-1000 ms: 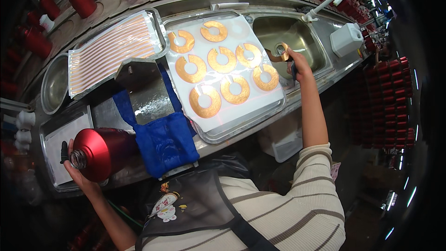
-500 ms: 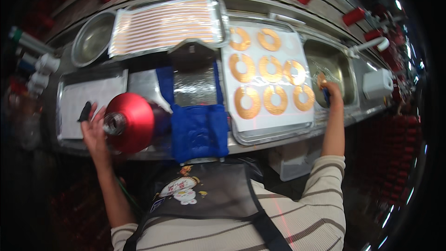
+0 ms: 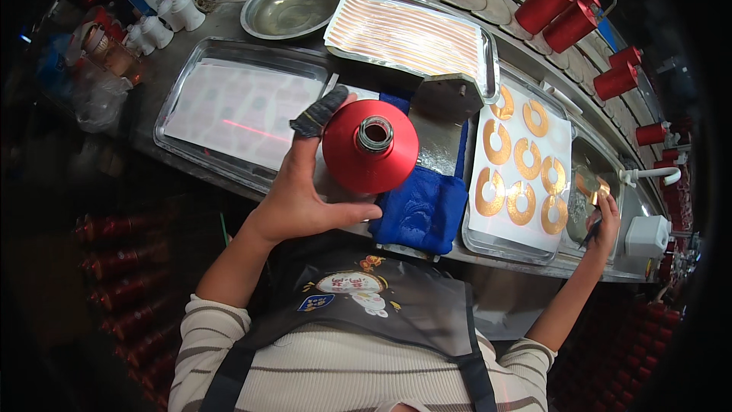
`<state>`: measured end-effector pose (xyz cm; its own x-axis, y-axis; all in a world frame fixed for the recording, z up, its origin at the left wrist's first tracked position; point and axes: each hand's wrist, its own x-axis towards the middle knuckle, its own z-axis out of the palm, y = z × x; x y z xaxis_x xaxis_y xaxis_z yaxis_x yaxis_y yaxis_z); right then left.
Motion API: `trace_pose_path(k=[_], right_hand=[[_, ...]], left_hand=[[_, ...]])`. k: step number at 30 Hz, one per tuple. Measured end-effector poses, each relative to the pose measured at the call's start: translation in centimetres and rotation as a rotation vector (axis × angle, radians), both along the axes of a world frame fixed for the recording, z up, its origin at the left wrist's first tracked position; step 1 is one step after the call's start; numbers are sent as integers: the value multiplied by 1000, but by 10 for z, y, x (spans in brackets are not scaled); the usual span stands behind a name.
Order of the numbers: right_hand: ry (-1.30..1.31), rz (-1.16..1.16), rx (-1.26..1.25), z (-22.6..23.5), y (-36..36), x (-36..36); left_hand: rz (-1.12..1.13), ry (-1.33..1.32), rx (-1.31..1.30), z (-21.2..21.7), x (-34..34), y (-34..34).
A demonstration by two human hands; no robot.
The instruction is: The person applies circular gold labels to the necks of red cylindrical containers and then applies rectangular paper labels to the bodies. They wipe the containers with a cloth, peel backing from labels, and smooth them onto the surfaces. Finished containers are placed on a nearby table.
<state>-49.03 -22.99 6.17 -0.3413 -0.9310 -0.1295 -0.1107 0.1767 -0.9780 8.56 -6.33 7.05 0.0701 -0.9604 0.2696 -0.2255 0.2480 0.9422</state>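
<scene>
My left hand (image 3: 286, 202) is wrapped round a red bottle (image 3: 358, 156), its thumb and a black-covered finger against the sides. The bottle's glassy neck faces up, and it is over the blue cloth (image 3: 427, 214) and the metal stand behind it. At the sink (image 3: 574, 235) on the right, my right hand (image 3: 608, 227) pinches a gold decal (image 3: 593, 189). Something black shows by its fingers, too small to make out. Left of the sink, several gold C-shaped decals (image 3: 528, 159) lie on a white sheet in a metal tray (image 3: 507, 253).
A tray with a white sheet (image 3: 236, 118) lies on the left. At the back are a metal bowl (image 3: 293, 8) and a sheet of gold stripes (image 3: 408, 30). An upright dark metal plate (image 3: 448, 98) stands mid-bench. Red bottles (image 3: 545, 4) stand on the conveyor beyond; a white jug (image 3: 646, 236) is far right.
My view has swung left. The red bottle has turned more upright and my left hand has closed round it. My right hand has stayed at the sink, the gold decal now showing more clearly.
</scene>
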Motion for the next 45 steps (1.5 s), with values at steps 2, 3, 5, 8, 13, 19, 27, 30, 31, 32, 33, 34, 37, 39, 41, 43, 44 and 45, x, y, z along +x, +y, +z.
trace_pose_path(k=[2, 3, 5, 8, 13, 19, 27, 30, 31, 32, 33, 34, 37, 39, 41, 43, 44, 45], right_hand=[[12, 63, -27, 29, 15, 64], [-16, 104, -35, 39, 22, 90], [-68, 230, -56, 43, 27, 123], [-157, 366, -47, 53, 39, 179], [-228, 500, 54, 69, 60, 257], [-227, 625, 99, 88, 77, 302], [-314, 671, 107, 94, 80, 316], [-317, 666, 125, 103, 89, 325], [-317, 690, 114, 109, 94, 330], [-321, 688, 109, 112, 99, 331], [-300, 680, 134, 118, 105, 334], [-278, 673, 159, 124, 110, 336], [-320, 712, 202, 128, 116, 329], [-332, 735, 236, 129, 116, 329], [-337, 767, 269, 128, 115, 329], [-332, 789, 292, 127, 114, 334], [-330, 800, 304, 126, 114, 336], [-324, 824, 303, 124, 112, 338]], left_hand=[[51, -87, -11, -6, -10, -3], [47, -77, -56, -11, -10, -5], [7, -61, -37, -7, -6, -7], [-19, -40, -40, -7, -1, -9], [-9, -108, -88, 0, 1, -10], [81, -110, -68, -1, -15, -7], [277, -11, -310, 2, -30, 54], [20, 352, 205, 4, -60, 62], [-51, 537, 283, 4, -70, 54], [-124, 722, 358, 3, -79, 47], [-137, 791, 358, 4, -86, 43], [-151, 860, 357, 7, -91, 40], [-110, 926, 272, 18, -92, 42], [-62, 924, 244, 23, -88, 44], [-21, 925, 271, 26, -78, 46], [8, 931, 251, 28, -70, 49], [23, 934, 240, 30, -67, 50], [49, 907, 250, 33, -63, 51]])
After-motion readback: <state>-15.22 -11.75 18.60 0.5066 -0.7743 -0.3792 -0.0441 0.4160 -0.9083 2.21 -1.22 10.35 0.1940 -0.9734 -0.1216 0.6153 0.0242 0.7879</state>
